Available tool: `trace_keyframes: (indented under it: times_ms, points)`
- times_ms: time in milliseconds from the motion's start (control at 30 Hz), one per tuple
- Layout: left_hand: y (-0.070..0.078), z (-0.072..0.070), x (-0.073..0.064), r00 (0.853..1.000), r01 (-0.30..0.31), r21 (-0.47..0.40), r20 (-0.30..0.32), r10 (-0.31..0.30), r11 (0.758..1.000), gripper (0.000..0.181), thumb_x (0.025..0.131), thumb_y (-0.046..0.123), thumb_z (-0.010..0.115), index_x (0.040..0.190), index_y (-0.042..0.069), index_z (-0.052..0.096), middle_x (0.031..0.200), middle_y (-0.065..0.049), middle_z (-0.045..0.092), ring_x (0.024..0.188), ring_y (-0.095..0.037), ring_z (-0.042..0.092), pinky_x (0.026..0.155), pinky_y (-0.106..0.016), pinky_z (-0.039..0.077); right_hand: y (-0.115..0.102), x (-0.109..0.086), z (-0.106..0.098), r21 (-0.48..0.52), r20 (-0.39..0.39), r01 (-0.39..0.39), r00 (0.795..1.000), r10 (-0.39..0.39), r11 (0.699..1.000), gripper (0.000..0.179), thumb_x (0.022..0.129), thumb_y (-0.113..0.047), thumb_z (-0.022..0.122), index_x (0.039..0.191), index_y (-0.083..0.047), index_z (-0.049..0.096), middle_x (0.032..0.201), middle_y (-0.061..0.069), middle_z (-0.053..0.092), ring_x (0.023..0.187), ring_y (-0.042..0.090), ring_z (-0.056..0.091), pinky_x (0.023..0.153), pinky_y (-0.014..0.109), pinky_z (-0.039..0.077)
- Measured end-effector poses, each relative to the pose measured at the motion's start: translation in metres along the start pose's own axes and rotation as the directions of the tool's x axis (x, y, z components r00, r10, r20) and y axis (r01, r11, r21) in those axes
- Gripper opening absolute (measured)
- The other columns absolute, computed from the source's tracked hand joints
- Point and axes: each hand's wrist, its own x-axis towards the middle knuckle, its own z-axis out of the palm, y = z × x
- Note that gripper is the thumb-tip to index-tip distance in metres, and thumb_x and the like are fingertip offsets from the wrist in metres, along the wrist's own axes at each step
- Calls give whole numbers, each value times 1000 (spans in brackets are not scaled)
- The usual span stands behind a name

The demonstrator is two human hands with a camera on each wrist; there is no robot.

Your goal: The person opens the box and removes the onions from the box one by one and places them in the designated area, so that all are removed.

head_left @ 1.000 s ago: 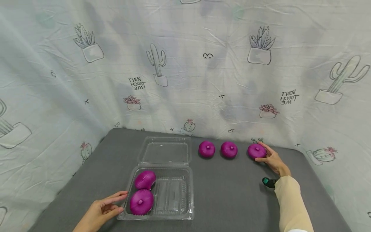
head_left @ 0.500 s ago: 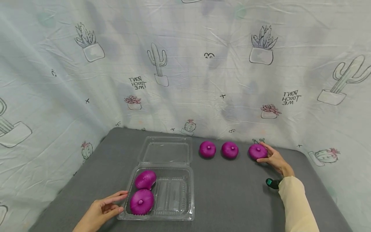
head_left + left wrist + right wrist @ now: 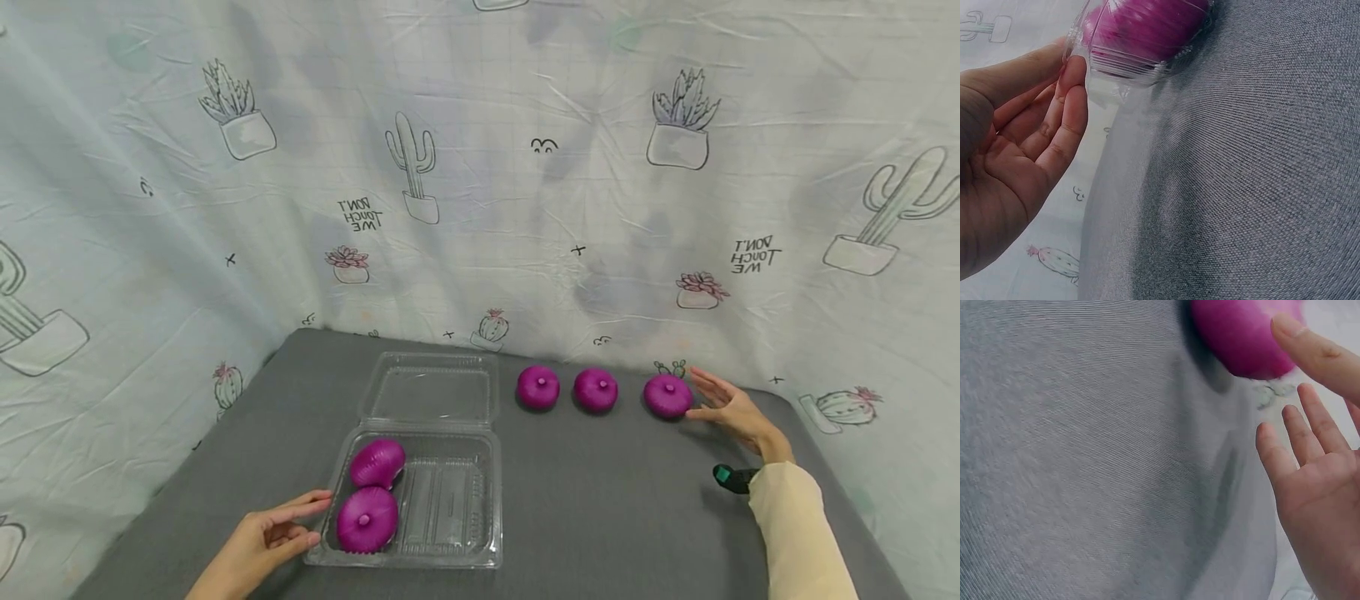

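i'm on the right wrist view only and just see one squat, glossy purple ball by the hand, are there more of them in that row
Observer: Yes, the head view shows two to its left, a middle purple ball and a far-left purple ball.
Operator: ok and what's further left
Observer: The bare left hand, its fingertips at the left side of an open, clear plastic hinged box.
Operator: anything in that box
Observer: Two more along its left side: a front purple ball nearer the person and a rear purple ball behind it.
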Motion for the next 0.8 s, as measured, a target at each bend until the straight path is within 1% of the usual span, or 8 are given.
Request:
trace_keyframes:
  times_ms: [67,167,233,300,500,667,700,800]
  points:
    - [0,0,0,1000,-5,0,-2,5,1000,37,91,4,64,127,8,63,130,10,58,69,-9,58,53,-30,44,-1,-8,-4,24,-7,33,999,-33,999,84,90,-7,66,155,-11,14,158,17,10,144,33,9,104,33,37]
    - [-1,1,0,1000,-4,0,-6,4,1000,37,90,5,65,127,9,64,130,7,59,70,-7,58,53,-29,45,-2,-18,-7,82,-32,102,994,-100,991,76,94,-5,61,155,-13,17,158,-2,20,142,7,21,89,11,41]
    - [-2,1,0,1000,-3,5,-10,4,1000,37,90,5,65,127,10,64,130,4,59,71,-6,58,53,-29,45,-6,-23,-7,142,-37,164,986,-161,976,72,95,0,57,154,-10,18,153,-12,28,134,-7,29,89,10,41]
    - [-2,1,0,1000,-4,9,-12,4,1000,37,90,5,65,127,10,64,130,3,59,71,-7,58,53,-29,45,-12,-27,-4,166,-37,220,975,-217,961,68,95,3,54,153,-5,19,147,-17,35,128,-12,35,89,10,41]
    - [-2,1,-1,1000,3,13,-11,-2,1000,37,91,6,64,129,7,62,130,11,57,73,-9,61,56,-28,47,-34,-32,15,132,41,324,943,-331,937,58,97,6,50,148,7,23,145,-14,40,133,-4,34,94,13,40]
    - [-2,1,-2,1000,4,-5,6,-4,1000,38,92,7,64,129,6,61,131,14,56,74,-10,61,58,-28,48,-44,-42,35,108,128,331,931,-343,938,53,97,8,46,146,10,26,146,-7,43,132,5,40,93,17,43]
    - [-2,1,-2,1000,12,-10,13,-12,1000,38,92,7,63,130,3,60,130,18,55,73,-10,61,58,-28,48,-45,-44,39,109,143,327,929,-341,939,52,97,8,46,146,11,26,146,-7,44,132,7,41,93,19,44]
    - [0,0,-1,1000,13,-9,10,-13,1000,38,92,7,64,130,2,60,130,16,56,71,-11,60,55,-30,46,-48,-49,53,124,182,309,927,-328,943,51,98,7,46,145,11,27,143,-8,47,131,9,43,93,21,45]
